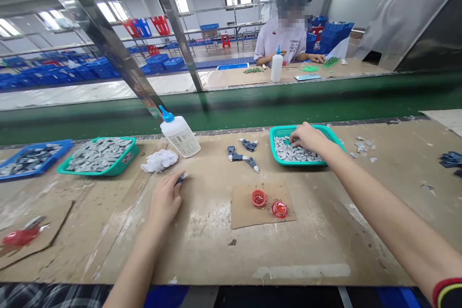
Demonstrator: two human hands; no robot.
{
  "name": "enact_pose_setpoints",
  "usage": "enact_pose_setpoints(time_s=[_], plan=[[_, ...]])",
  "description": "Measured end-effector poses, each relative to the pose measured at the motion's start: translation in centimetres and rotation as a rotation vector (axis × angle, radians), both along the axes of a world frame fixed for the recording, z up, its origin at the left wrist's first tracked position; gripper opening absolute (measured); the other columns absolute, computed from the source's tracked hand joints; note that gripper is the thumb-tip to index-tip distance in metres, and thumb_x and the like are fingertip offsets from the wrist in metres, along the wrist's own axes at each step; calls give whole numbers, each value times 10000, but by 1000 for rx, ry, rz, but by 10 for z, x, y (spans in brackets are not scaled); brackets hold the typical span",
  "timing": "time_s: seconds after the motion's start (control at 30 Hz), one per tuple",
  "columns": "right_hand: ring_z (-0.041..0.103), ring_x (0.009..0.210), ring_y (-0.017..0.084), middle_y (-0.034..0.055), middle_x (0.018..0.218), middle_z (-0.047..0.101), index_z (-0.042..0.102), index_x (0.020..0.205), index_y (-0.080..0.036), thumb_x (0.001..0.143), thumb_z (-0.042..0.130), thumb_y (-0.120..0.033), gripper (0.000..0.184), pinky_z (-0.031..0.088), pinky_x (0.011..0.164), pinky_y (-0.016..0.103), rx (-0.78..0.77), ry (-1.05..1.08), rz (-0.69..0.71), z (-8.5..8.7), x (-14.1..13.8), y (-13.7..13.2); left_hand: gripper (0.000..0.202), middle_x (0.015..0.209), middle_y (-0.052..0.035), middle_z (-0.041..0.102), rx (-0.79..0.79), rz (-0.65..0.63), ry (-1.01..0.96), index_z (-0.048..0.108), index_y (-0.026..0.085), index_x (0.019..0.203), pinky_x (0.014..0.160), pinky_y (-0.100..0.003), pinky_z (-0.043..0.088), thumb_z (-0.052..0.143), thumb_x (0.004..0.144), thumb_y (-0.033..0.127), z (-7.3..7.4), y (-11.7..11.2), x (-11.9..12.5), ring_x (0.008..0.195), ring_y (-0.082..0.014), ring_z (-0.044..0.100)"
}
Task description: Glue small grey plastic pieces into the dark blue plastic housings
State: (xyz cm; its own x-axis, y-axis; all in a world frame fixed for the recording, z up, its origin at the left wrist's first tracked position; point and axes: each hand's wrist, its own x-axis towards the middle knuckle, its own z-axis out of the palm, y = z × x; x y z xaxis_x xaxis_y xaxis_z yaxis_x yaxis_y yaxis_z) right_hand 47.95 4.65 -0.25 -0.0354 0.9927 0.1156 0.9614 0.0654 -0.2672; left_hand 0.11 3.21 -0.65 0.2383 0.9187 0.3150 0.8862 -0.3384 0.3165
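Observation:
My left hand [166, 198] is closed around a small dark plastic piece [181, 178] with a whitish tip, just above the cardboard-covered bench. My right hand [306, 136] reaches into a green basket [301, 163] of small grey plastic pieces [294, 150]. Its fingers curl down among them, and whatever they pinch is hidden. Between my hands, several dark pieces with white ends [236, 156] lie on the bench. Nearer me, a cardboard square [241, 216] carries a red cap [259, 198] and a second red cap [279, 209], both with shiny red liquid.
A white bottle with a blue nozzle [180, 135] stands behind crumpled white tissue [159, 160]. Leftward are another green basket [122, 163] and a blue tray [46, 166]. Loose grey bits [361, 146] lie right. Beyond the green belt [231, 106], a person [283, 41] sits working.

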Motion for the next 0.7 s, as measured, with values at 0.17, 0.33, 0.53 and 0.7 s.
enact_pose_setpoints(time_s=[0.17, 0.33, 0.53, 0.7], plan=[[547, 897, 277, 149, 906, 658, 669, 870, -159, 919, 478, -229, 209, 418, 659, 323, 93, 40, -47, 3, -10, -12, 394, 1206, -145, 599, 71, -189, 17, 554, 189, 1239, 969, -476, 429, 442, 861, 203, 24, 18, 56, 1123, -307, 559], [613, 741, 213, 77, 837, 689, 637, 993, -186, 976, 367, -313, 299, 436, 642, 310, 179, 308, -84, 34, -41, -68, 376, 1134, -82, 616, -37, -515, 79, 595, 237, 1185, 931, -372, 454, 598, 811, 191, 24, 45, 133, 1081, -253, 555], [662, 727, 204, 88, 808, 737, 671, 889, -170, 800, 670, -444, 288, 495, 637, 291, -10, 1159, -303, 23, -88, -166, 267, 984, -113, 636, -108, -594, 67, 677, 186, 1006, 875, -406, 461, 531, 805, 89, 8, 55, 159, 977, -271, 561], [661, 670, 188, 87, 698, 726, 660, 804, -152, 726, 734, -481, 345, 500, 636, 283, -159, 1373, -472, -7, -120, -200, 269, 1070, -120, 598, -83, -440, -91, 614, 159, 1102, 898, -401, 474, 461, 881, 175, 23, 20, 141, 1006, -248, 575]])
